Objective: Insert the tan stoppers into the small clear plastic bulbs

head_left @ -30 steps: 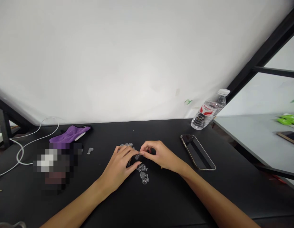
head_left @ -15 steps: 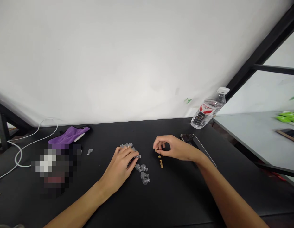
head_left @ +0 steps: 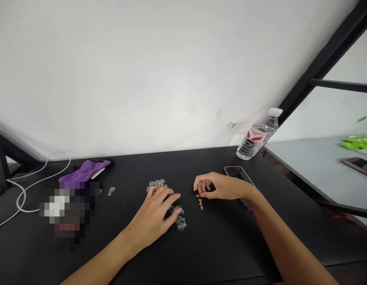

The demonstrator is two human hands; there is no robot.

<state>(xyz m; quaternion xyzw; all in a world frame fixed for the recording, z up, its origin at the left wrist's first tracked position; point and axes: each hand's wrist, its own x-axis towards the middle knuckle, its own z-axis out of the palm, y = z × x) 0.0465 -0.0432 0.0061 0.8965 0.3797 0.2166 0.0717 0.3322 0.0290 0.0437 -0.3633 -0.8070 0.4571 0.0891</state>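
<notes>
My left hand [head_left: 156, 209] is palm down over small clear glass bottles [head_left: 181, 225], thumb and index finger spread apart. The thumb tip overlaps the nearer bottles in view; whether it touches them I cannot tell. More clear bottles [head_left: 152, 183] lie beyond the fingers, partly covered by them. My right hand [head_left: 213, 185] is low over the table to the right, fingers curled and thumb tip close to them. What sits between those fingertips, if anything, is hidden. Just beneath them is a short row of tan cork stoppers [head_left: 200, 202].
A smartphone [head_left: 235, 171] lies partly behind my right forearm. A water bottle [head_left: 257, 136] stands at the back right. On the left are a purple cloth item [head_left: 87, 170], a white cable [head_left: 23, 194], a lone clear bottle [head_left: 111, 191] and a blurred-out patch. A wall bounds the black table [head_left: 183, 257].
My left thumb and index finger have parted from the small bottle they pinched. The right hand has shifted slightly right, and the farthest cork stopper no longer shows. The view has moved a little.
</notes>
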